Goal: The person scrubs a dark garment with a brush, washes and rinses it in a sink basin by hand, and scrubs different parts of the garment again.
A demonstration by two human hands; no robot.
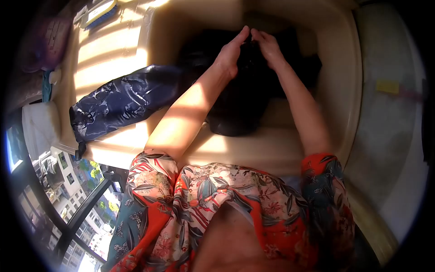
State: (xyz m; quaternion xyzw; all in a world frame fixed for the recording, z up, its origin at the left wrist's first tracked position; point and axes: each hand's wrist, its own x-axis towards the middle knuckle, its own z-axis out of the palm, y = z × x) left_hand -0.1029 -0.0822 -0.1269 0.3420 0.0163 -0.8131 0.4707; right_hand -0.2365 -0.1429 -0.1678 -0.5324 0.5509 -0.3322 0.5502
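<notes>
- The cloth, dark and wet-looking, lies bunched in the beige sink, most of it in deep shadow under and around the two hands
- One long part of it, navy and shiny in the sun, runs out of the sink and across the ledge on the person's left, its end hanging at the ledge's near edge
- The left hand is over the far part of the cloth, fingers pointing away from the body; whether it grips the cloth, I can't tell, it's too dark there
- The right hand is just beside it, fingers bent in towards the left one, dark cloth showing between the palms; its grip I can't make out either
- Both arms reach forward, bare below the sleeves of a red, green and cream floral top
- Striped sunlight falls over the ledge and the left forearm
- A brush with blue bristles is at the ledge's far end
- Further left, a purple thing, blurred, and a white cloth
- Below those, a window with buildings outside
</notes>
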